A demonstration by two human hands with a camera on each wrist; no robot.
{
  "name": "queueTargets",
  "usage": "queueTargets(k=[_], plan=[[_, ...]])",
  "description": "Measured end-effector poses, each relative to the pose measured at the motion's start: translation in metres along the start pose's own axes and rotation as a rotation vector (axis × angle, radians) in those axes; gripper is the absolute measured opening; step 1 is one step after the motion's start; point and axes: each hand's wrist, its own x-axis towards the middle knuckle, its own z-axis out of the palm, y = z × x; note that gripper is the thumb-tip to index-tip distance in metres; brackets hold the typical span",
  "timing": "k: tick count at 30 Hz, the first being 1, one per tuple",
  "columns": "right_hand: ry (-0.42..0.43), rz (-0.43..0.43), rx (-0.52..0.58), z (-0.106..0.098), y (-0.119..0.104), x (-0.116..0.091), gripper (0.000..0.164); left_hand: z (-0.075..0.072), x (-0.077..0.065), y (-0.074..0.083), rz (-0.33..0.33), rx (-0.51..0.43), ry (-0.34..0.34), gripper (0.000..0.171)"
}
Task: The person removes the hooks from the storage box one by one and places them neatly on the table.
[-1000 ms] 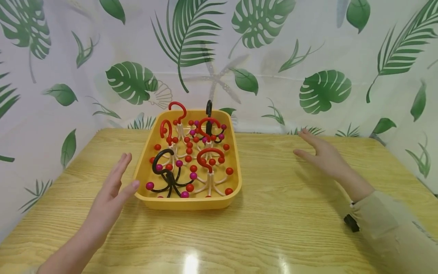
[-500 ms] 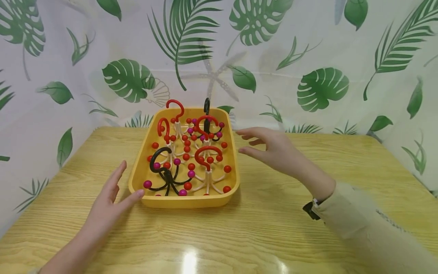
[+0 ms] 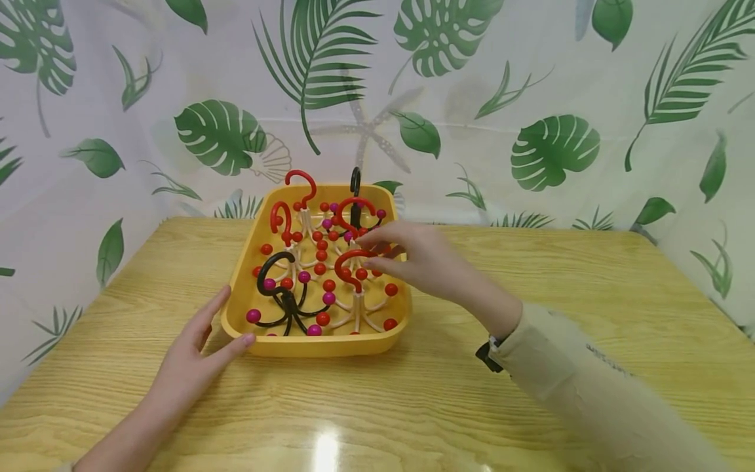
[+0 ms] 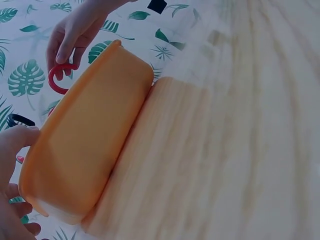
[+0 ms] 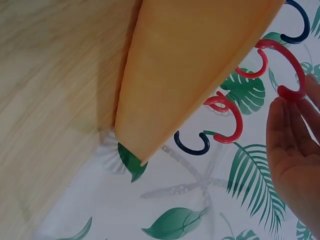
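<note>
Inside a yellow plastic tray stand several hooks with ball-tipped legs. In the head view, my right hand reaches over the tray's right rim and pinches the curved top of the near-right red hook, whose pale legs end in red balls. The right wrist view shows the end of that red hook between thumb and fingers. My left hand lies at the tray's near-left corner, thumb on the rim and fingers along the outer left wall. Fingers of the right hand partly cover the hooks behind.
A black hook with purple balls stands near left in the tray, another black hook at the back. More red hooks stand among them. The wooden table reaches a leaf-patterned cloth behind.
My right hand has moved left from over the table to the near-right red hook and pinches it. The left hand has come closer to the tray and touches its corner.
</note>
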Motion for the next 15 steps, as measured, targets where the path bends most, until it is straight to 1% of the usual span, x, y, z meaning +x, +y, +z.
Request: queueTargets(k=[6, 15], plan=[[0.025, -0.015, -0.004, 0.0061, -0.0012, 0.0036, 0.019, 0.0011, 0.0008, -0.0029, -0.021, -0.014, -0.010, 0.085], [0.092, -0.022, 0.023, 0.0095, -0.0015, 0.0044, 0.014, 0.0019, 0.0014, -0.0022, -0.034, -0.001, -0.014, 0.088]])
